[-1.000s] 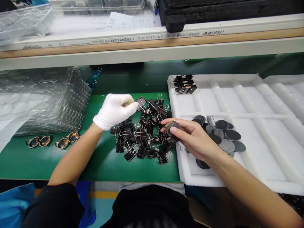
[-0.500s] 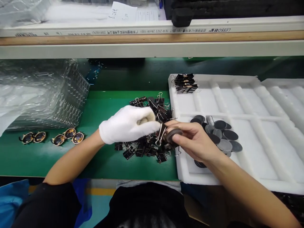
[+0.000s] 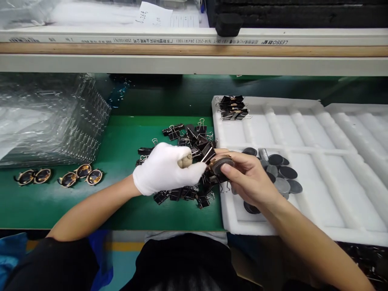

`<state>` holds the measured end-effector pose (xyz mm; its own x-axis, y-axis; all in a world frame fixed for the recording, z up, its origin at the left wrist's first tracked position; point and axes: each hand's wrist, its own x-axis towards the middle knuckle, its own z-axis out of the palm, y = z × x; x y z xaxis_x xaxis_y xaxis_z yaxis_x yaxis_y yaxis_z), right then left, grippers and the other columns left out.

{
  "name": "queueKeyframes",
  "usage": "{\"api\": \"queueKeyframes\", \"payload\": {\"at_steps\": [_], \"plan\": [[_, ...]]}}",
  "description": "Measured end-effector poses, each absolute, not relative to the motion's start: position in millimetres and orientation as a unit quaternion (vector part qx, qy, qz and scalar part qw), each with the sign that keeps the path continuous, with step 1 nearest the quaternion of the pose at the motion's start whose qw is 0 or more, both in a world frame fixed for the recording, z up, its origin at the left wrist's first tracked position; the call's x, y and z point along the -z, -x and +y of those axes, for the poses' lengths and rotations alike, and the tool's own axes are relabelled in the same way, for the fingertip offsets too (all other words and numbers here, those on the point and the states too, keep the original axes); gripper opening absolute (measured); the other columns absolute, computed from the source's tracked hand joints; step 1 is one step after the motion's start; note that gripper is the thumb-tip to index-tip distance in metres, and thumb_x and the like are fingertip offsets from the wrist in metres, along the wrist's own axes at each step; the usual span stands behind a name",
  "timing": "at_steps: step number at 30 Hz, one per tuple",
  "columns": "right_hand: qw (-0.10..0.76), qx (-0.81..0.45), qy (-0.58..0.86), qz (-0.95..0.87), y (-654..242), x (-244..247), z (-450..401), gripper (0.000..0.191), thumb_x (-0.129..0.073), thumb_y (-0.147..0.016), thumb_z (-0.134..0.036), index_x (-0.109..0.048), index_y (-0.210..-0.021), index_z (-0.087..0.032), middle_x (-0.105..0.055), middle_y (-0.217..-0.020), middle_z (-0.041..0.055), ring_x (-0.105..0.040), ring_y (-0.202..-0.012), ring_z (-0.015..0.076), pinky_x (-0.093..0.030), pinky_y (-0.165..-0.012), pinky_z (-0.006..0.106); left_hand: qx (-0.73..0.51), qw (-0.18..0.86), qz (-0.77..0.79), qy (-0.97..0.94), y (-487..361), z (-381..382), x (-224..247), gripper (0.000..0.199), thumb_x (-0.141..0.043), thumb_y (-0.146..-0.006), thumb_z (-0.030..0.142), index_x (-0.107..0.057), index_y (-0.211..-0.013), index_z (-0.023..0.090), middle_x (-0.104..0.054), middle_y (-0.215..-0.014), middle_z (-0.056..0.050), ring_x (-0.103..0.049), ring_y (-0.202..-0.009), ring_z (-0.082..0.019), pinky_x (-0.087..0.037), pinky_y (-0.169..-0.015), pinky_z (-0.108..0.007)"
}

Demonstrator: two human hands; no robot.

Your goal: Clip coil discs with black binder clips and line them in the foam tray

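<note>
My left hand (image 3: 171,169), in a white glove, has its fingers and thumb around the wire handles of a black binder clip (image 3: 207,153). The clip's mouth points right, against a round gold-rimmed piece with a dark grey disc (image 3: 223,165) on its face. My bare right hand (image 3: 250,173) pinches this piece, thumb on the disc and fingers behind. A pile of black binder clips (image 3: 177,193) lies on the green table beneath my hands. Dark and grey discs (image 3: 281,185) lie loose in a white foam tray (image 3: 247,226) under and beside my right hand.
Round gold-rimmed sunglasses (image 3: 82,174) lie at the left, before a stack of clear plastic trays (image 3: 60,125). Clipped pieces (image 3: 233,108) fill the tray's far-left corner. A shelf edge (image 3: 194,62) crosses above the table.
The gold-rimmed piece has turned so its disc shows more. The binder clip has tilted and its mouth now lies against the piece. The view has shifted slightly.
</note>
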<state>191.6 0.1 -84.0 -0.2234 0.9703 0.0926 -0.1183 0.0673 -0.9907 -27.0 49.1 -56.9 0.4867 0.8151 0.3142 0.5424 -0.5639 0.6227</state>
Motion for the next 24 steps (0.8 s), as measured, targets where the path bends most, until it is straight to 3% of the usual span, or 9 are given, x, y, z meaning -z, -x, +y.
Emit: {"api": "queueKeyframes", "payload": {"at_steps": [4, 7, 10, 15, 19, 22, 24], "plan": [[0.388, -0.511, 0.471, -0.605, -213.3, 56.7, 4.7, 0.016, -0.074, -0.094, -0.039, -0.076, -0.106, -0.028, -0.076, -0.099, 0.0023, -0.072, -0.082, 0.017, -0.059, -0.074, 0.03, -0.231, 0.284, 0.384, -0.848, 36.0, 53.5, 50.3, 0.04, -0.056, -0.079, 0.027, -0.026, -0.053, 0.02, -0.021, -0.05, 0.007, -0.02, -0.051, -0.007, -0.02, -0.045, -0.024], [0.315, -0.469, 0.496, -0.66, -227.2, 42.3, 7.6, 0.022, -0.082, -0.085, -0.037, -0.076, -0.104, -0.026, -0.077, -0.098, 0.003, -0.073, -0.085, 0.019, -0.059, -0.075, 0.03, -0.142, 0.388, 0.36, -0.836, 39.3, 48.9, 46.7, 0.038, -0.054, -0.083, 0.028, -0.033, -0.054, 0.019, -0.028, -0.046, 0.008, -0.024, -0.048, -0.006, -0.023, -0.043, -0.022], [0.255, -0.472, 0.472, -0.7, -232.9, 36.4, 10.0, 0.016, -0.083, -0.082, -0.036, -0.077, -0.092, -0.025, -0.078, -0.089, 0.0023, -0.073, -0.078, 0.02, -0.059, -0.072, 0.032, -0.073, 0.446, 0.33, -0.829, 38.4, 42.1, 46.8, 0.037, -0.054, -0.085, 0.028, -0.036, -0.054, 0.019, -0.034, -0.045, 0.008, -0.027, -0.046, -0.005, -0.023, -0.042, -0.021], [0.16, -0.472, 0.422, -0.757, -231.4, 29.3, 14.3, 0.012, -0.079, -0.085, -0.036, -0.08, -0.092, -0.026, -0.078, -0.084, -0.0006, -0.07, -0.069, 0.0174, -0.053, -0.061, 0.03, -0.059, 0.449, 0.298, -0.84, 33.8, 35.3, 52.8, 0.042, -0.057, -0.085, 0.032, -0.031, -0.055, 0.019, -0.029, -0.047, 0.008, -0.025, -0.048, -0.005, -0.021, -0.043, -0.021], [0.103, -0.456, 0.409, -0.784, -228.7, 20.8, 16.6, 0.011, -0.076, -0.088, -0.037, -0.078, -0.09, -0.026, -0.072, -0.073, -0.0033, -0.059, -0.057, 0.013, -0.042, -0.049, 0.028, -0.044, 0.452, 0.3, -0.839, 33.4, 34.4, 53.4, 0.044, -0.057, -0.087, 0.036, -0.032, -0.055, 0.019, -0.031, -0.047, 0.008, -0.027, -0.048, -0.006, -0.023, -0.044, -0.021], [0.09, -0.426, 0.413, -0.8, -227.5, 15.9, 16.7, 0.01, -0.075, -0.089, -0.036, -0.076, -0.087, -0.026, -0.068, -0.067, -0.0044, -0.051, -0.052, 0.0118, -0.037, -0.047, 0.029, -0.029, 0.433, 0.305, -0.848, 35.9, 37.8, 49.7, 0.044, -0.059, -0.087, 0.039, -0.037, -0.056, 0.019, -0.034, -0.048, 0.007, -0.029, -0.048, -0.006, -0.025, -0.046, -0.022], [0.102, -0.395, 0.405, -0.818, -226.2, 15.2, 15.4, 0.008, -0.076, -0.09, -0.034, -0.076, -0.088, -0.026, -0.069, -0.07, -0.0039, -0.055, -0.055, 0.0125, -0.04, -0.051, 0.029, -0.024, 0.436, 0.303, -0.847, 37.3, 41.5, 47.6, 0.043, -0.059, -0.089, 0.044, -0.043, -0.058, 0.019, -0.041, -0.049, 0.007, -0.035, -0.048, -0.007, -0.028, -0.047, -0.023]]}}
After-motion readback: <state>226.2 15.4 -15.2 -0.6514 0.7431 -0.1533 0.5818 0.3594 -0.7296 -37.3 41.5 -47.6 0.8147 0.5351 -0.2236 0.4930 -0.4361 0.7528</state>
